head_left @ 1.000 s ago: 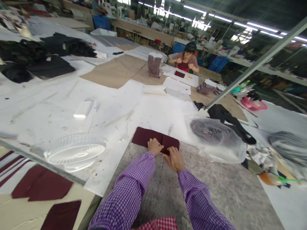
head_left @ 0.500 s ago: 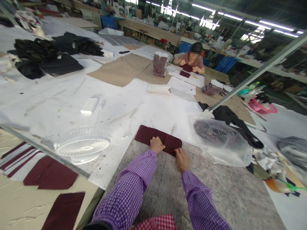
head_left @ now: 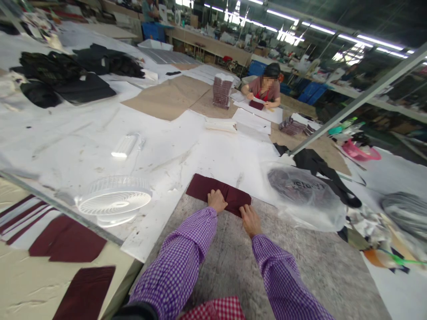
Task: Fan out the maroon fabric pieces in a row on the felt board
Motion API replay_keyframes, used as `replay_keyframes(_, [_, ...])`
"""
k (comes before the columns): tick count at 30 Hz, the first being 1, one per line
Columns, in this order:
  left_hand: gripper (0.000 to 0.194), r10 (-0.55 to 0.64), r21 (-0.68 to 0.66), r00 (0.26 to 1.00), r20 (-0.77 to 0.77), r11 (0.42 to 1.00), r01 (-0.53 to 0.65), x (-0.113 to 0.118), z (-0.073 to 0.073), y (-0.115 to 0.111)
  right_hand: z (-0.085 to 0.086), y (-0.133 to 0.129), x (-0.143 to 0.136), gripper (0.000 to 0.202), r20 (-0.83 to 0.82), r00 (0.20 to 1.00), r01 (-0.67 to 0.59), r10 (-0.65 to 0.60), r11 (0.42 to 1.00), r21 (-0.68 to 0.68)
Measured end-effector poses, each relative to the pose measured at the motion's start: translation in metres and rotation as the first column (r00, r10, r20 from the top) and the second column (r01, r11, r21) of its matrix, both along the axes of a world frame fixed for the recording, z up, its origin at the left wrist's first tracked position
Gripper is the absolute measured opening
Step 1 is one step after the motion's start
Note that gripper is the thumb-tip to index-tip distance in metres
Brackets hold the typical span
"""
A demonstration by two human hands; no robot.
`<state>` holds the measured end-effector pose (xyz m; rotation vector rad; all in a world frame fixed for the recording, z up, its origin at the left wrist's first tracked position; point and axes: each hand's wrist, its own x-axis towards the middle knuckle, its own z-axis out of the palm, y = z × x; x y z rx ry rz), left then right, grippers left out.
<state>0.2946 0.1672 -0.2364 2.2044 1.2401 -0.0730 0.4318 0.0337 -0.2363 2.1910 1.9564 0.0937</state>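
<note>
A folded maroon fabric piece [head_left: 203, 186] lies crosswise at the far edge of the grey mottled board [head_left: 300, 275]. My left hand [head_left: 217, 201] is closed on the fabric near its middle, fingers curled and pressed down. At the fabric's right end, my right hand [head_left: 250, 218] grips the near corner, its fingertips bent over the edge. Part of the cloth is hidden beneath the fingers of both hands. More maroon fabric pieces [head_left: 70, 240] lie on a lower cream surface at my left.
A white fan [head_left: 115, 200] lies left of the board. Right of it sits a clear plastic bag [head_left: 307, 200] with dark contents. A slanted metal pole [head_left: 350, 106] rises behind. Across the table [head_left: 160, 146], a co-worker [head_left: 267, 86] handles maroon fabric beside a stack of bundled pieces [head_left: 222, 91].
My right hand has shifted slightly along the fabric's right end; my left hand stays in nearly the same spot. The co-worker has lowered the raised maroon piece to the table.
</note>
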Motion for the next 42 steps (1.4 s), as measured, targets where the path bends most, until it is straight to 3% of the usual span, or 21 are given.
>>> replay_keyframes(13, [0.032,-0.032,-0.002,0.998,0.051,0.999,0.032,-0.006,-0.005,0.004,0.011,-0.007,-0.010,0.014,0.003,0.999,-0.054,0.054,0.997,0.047])
replay_keyframes(21, [0.031,-0.048,0.033,0.991,0.125,0.998,0.045,-0.014,-0.011,0.000,0.038,0.011,0.003,0.024,-0.084,0.988,-0.110,0.129,0.973,0.202])
replay_keyframes(30, [0.030,-0.028,0.044,0.991,0.129,0.999,0.022,-0.011,-0.014,0.000,0.002,-0.015,0.009,0.025,-0.151,0.986,-0.030,0.075,0.959,0.282])
replay_keyframes(42, [0.031,-0.013,0.073,0.991,0.137,0.997,0.003,-0.008,-0.015,-0.003,-0.011,-0.023,0.009,0.031,-0.207,0.977,0.015,0.047,0.957,0.289])
